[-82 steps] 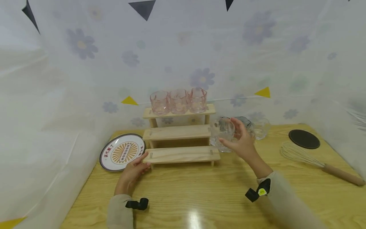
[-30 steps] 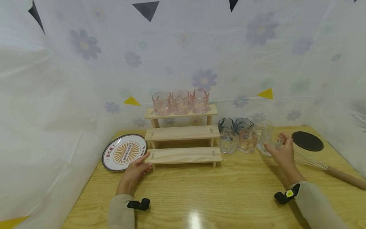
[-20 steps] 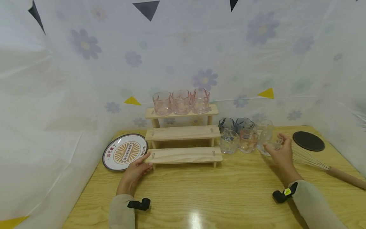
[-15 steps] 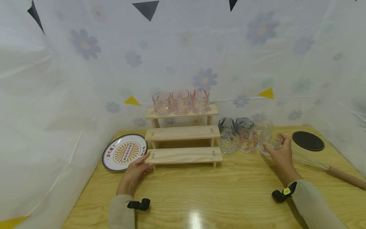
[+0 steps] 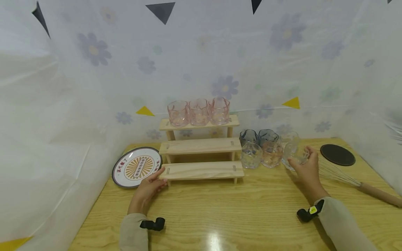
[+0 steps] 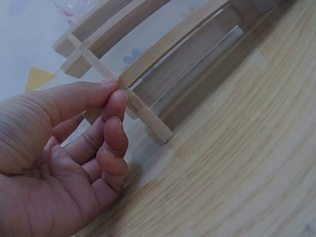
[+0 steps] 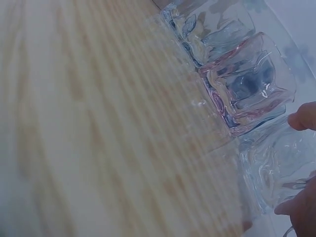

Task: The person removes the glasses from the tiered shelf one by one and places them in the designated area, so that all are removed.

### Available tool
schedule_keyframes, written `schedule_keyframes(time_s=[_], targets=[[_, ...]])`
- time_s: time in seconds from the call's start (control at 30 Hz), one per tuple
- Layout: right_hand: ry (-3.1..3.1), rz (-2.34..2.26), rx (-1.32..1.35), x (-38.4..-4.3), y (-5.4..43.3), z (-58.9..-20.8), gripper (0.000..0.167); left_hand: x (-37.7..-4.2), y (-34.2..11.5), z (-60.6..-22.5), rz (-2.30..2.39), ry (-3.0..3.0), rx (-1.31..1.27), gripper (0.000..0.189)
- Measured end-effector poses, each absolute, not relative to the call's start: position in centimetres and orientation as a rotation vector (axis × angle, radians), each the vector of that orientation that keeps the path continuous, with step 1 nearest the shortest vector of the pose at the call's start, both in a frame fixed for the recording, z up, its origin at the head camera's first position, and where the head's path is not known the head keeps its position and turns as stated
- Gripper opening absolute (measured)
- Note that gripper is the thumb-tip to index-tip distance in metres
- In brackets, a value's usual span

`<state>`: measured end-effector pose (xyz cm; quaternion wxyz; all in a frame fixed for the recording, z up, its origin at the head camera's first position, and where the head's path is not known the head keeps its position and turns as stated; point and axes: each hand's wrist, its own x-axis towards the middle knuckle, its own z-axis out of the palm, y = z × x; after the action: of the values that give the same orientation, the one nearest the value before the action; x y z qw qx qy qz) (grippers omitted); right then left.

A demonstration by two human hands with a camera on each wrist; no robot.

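Observation:
My left hand [image 5: 149,190] pinches the front left corner of the lowest tier of a three-tier wooden display shelf [image 5: 201,170], thumb on top and fingers curled beneath. In the left wrist view, the thumb and index fingertip meet at the end of the wooden board [image 6: 168,47]. Over on the right, my right hand [image 5: 309,170] grips a clear glass cup [image 5: 293,157] between thumb and fingers, low at the tabletop. Beside that cup stands a pinkish glass [image 7: 249,81], then another clear glass [image 5: 251,157] next to the shelf.
Two blue-grey glasses [image 5: 268,135] and one more clear glass stand behind the front row. Three pink glasses [image 5: 198,113] line the top tier. A printed plate [image 5: 136,167] lies left of the shelf. At the right are a whisk [image 5: 377,193] and a black round mat [image 5: 337,154].
Since the oldest frame, my right hand has moved right with a clear glass, from the shelf's end to the right of the pinkish glass. Lately it shifts slightly left. My left hand stays put.

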<state>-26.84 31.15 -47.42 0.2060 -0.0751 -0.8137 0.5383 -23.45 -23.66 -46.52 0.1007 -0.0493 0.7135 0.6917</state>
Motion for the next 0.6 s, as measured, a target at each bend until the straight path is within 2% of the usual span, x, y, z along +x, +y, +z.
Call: schedule_keyframes(time_s=[0.27,0.6], targets=[[-2.318,1.428,-0.145,-26.3,31.0,-46.5,0.091,-23.5,-23.6,-46.7,2.040,2.119,-0.155,0.060],[-2.205,1.275,-0.017,-26.2,30.2,-43.0,0.086,-23.6,-23.7,-46.8,2.058,2.111,-0.140,0.061]])
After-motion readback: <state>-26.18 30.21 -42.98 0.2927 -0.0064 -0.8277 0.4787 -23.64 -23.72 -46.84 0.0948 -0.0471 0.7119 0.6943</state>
